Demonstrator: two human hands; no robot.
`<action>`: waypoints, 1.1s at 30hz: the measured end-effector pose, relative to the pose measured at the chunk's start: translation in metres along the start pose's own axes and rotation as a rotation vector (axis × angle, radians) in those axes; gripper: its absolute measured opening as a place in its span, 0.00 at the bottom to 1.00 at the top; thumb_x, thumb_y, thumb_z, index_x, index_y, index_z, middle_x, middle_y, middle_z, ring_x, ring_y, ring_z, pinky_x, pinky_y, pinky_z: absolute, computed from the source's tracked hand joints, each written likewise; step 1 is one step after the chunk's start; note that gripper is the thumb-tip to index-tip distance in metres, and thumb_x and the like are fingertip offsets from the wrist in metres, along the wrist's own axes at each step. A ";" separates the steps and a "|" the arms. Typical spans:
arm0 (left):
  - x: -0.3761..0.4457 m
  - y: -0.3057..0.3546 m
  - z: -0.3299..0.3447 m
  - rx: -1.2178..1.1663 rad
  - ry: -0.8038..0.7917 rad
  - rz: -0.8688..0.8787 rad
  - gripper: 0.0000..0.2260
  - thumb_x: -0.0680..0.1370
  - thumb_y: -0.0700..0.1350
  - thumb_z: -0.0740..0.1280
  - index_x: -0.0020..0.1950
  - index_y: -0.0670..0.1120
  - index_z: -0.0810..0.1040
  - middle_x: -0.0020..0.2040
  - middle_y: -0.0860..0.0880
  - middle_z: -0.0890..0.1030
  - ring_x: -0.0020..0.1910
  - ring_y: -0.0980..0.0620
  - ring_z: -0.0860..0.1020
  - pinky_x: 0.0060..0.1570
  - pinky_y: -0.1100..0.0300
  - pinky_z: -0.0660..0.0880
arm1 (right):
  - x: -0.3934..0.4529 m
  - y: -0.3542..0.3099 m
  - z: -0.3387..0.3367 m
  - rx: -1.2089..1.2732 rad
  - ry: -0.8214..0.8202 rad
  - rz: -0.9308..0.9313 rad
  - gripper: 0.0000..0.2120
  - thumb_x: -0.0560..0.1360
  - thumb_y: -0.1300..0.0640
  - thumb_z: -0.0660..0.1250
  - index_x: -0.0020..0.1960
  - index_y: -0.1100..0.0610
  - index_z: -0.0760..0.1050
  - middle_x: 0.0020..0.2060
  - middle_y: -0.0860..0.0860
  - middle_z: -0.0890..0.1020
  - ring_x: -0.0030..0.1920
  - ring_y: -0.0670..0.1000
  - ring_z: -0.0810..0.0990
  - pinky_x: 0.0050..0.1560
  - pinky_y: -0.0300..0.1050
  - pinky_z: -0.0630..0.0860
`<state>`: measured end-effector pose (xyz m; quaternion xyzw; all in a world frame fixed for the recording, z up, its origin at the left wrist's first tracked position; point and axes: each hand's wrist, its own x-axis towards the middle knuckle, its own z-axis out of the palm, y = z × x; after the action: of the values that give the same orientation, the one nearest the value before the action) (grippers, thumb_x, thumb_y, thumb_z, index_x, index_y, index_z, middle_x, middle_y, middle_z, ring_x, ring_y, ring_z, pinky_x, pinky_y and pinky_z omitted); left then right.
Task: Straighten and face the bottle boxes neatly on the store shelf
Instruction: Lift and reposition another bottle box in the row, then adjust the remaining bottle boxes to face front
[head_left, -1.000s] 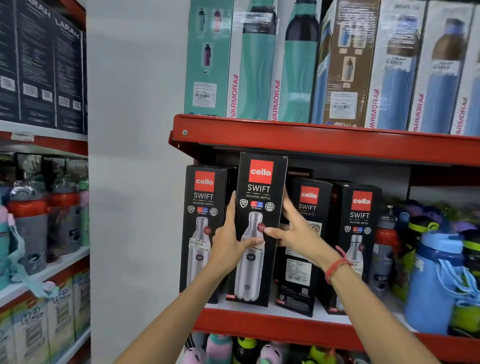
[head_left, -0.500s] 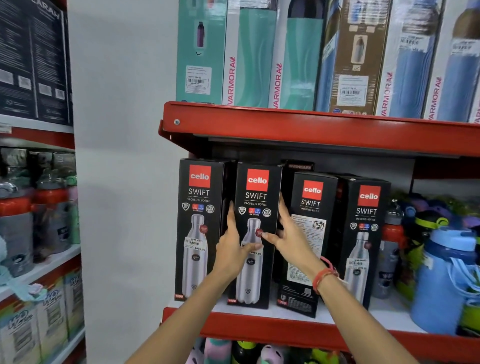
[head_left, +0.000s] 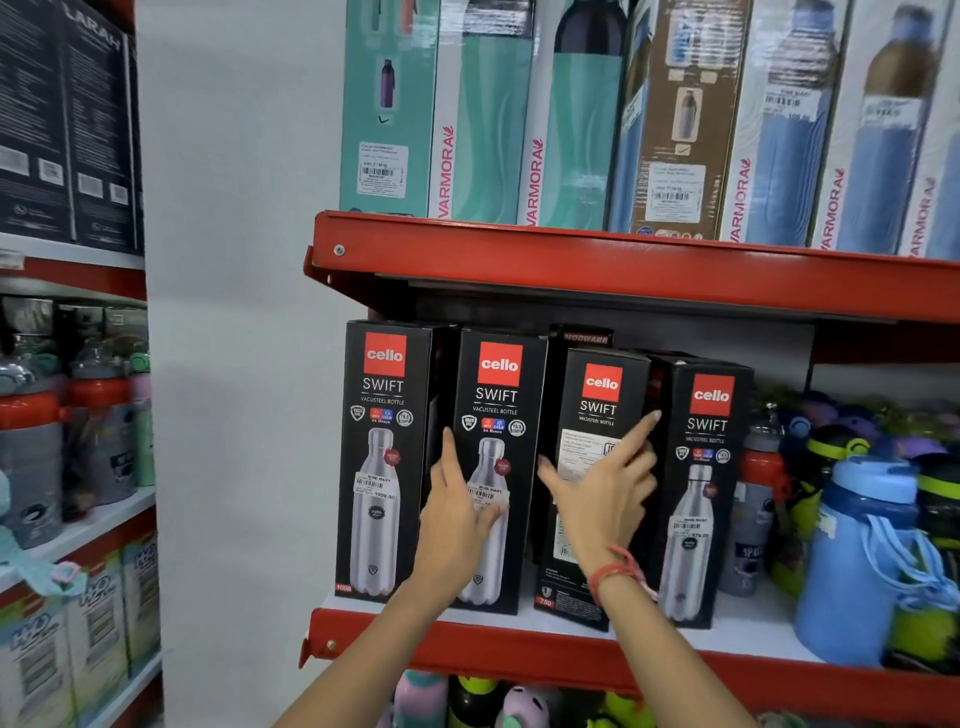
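Observation:
Four black Cello Swift bottle boxes stand in a row on the red middle shelf (head_left: 519, 649). The first box (head_left: 384, 467) and the second box (head_left: 498, 395) face front, side by side. The third box (head_left: 597, 405) is turned, showing a text panel, and its foot sits forward of the others. The fourth box (head_left: 706, 467) faces front. My left hand (head_left: 457, 519) lies flat on the second box, thumb up along its left edge. My right hand (head_left: 602, 499) is spread in front of the third box, forefinger pointing at its upper right edge.
Tall Varmora boxes (head_left: 483, 130) fill the red shelf above. Another dark box (head_left: 584, 338) stands behind the row. Loose bottles, among them a large blue one (head_left: 852, 561), crowd the shelf to the right. A white pillar (head_left: 234, 364) rises at the left, with another bottle rack (head_left: 31, 441) beyond it.
The second box, held up and tilted in both hands, now stands upright on the shelf. My right hand let go of it and moved right to the third box.

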<state>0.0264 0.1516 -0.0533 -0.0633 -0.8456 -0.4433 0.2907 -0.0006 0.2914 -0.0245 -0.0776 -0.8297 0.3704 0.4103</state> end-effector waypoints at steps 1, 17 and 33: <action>-0.002 0.003 -0.001 0.008 -0.003 0.002 0.44 0.76 0.46 0.70 0.78 0.50 0.39 0.76 0.43 0.60 0.65 0.43 0.73 0.60 0.52 0.69 | 0.000 -0.002 0.003 0.005 -0.008 0.010 0.62 0.63 0.42 0.77 0.78 0.57 0.38 0.68 0.63 0.66 0.59 0.65 0.70 0.48 0.59 0.76; -0.025 0.076 -0.001 -0.417 -0.406 0.177 0.41 0.68 0.55 0.77 0.71 0.68 0.54 0.64 0.74 0.69 0.66 0.70 0.67 0.64 0.65 0.69 | 0.029 0.033 -0.123 0.590 -0.414 -0.233 0.55 0.63 0.48 0.79 0.78 0.42 0.46 0.61 0.29 0.73 0.59 0.30 0.74 0.59 0.37 0.71; 0.005 0.079 0.071 -0.190 -0.029 0.105 0.51 0.69 0.44 0.77 0.77 0.61 0.42 0.70 0.49 0.74 0.55 0.45 0.81 0.58 0.46 0.76 | 0.077 0.038 -0.083 0.485 -0.705 -0.216 0.40 0.78 0.55 0.65 0.79 0.43 0.42 0.63 0.44 0.77 0.63 0.48 0.76 0.64 0.60 0.72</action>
<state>0.0198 0.2541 -0.0258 -0.1412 -0.7994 -0.5047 0.2939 0.0039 0.3977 0.0298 0.2392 -0.8115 0.5131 0.1450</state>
